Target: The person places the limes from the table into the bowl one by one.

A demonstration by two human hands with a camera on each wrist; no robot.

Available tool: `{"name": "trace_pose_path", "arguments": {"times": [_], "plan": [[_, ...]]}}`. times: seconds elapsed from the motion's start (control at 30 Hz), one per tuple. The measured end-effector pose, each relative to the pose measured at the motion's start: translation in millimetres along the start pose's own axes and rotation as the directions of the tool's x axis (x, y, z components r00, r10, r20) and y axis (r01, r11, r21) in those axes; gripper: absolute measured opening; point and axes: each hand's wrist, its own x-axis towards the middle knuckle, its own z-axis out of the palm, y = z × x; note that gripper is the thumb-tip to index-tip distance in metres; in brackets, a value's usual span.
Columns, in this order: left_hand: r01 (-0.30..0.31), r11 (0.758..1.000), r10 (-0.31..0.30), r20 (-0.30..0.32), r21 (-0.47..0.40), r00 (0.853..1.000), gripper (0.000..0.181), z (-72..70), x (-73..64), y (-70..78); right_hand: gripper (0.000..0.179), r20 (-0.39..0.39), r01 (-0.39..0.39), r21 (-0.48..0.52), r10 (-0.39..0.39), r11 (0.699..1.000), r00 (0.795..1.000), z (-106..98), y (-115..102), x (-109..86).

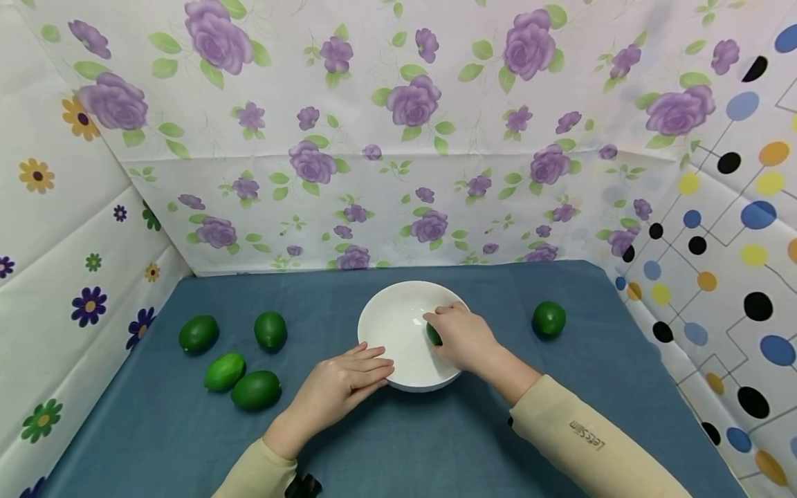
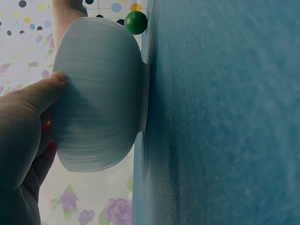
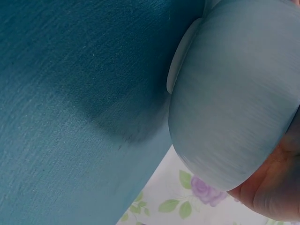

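Note:
A white bowl (image 1: pixel 398 339) stands upright on the blue cloth. My left hand (image 1: pixel 342 380) holds its near-left rim; the left wrist view shows the thumb (image 2: pixel 58 77) against the outer wall and the other fingers partly hidden past the rim. Inside the bowl's right half, my right hand (image 1: pixel 463 335) grips a dark green lime (image 1: pixel 433 335), mostly covered by the fingers. In the right wrist view the bowl's outer wall (image 3: pixel 234 98) hides the lime, and only part of the right hand (image 3: pixel 272 187) shows.
To the left lie several limes: dark green ones (image 1: pixel 198 334), (image 1: pixel 270 330), (image 1: pixel 257 390) and a lighter lime (image 1: pixel 225 372). Another dark lime (image 1: pixel 548 319) lies right of the bowl. Patterned sheets rise behind the blue cloth (image 1: pixel 436 443) and at both sides.

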Motion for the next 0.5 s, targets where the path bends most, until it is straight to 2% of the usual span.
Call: {"name": "trace_pose_path", "arguments": {"times": [0.5], "plan": [[0.002,1.0,-0.002,0.002,0.0,1.0,0.037,0.1,-0.4,-0.3,0.052,-0.012,-0.007,-0.039,0.007,0.999,1.0,3.2,-2.9,2.0]]}}
